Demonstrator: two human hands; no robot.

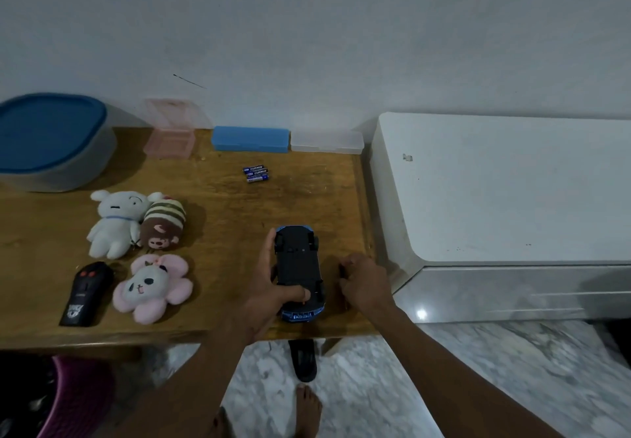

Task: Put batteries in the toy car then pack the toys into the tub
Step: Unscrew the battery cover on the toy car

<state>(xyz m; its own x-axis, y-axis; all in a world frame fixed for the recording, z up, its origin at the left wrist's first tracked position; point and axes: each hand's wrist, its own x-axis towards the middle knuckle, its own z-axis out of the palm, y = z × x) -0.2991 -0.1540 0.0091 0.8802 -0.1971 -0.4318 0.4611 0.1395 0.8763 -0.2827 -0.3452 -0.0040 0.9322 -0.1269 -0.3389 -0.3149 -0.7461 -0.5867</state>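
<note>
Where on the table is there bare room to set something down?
Bare wood lies between the batteries and the toy car, and right of the batteries to the table edge. Crowded: front left, plush toys and remote.

My left hand (269, 287) grips the blue plastic toy car (298, 263), flipped black underside up on the brown wooden table (222, 232), thumb pressed across it. My right hand (363, 282), just beside it, pinches a small dark piece (341, 272). Three dark blue batteries (256, 173) lie further back. Off left: black plastic remote control (85, 292), pink panda plush (152, 287), white plush animal (114, 222), grey plastic tub (51, 178), blue lid on.
</note>
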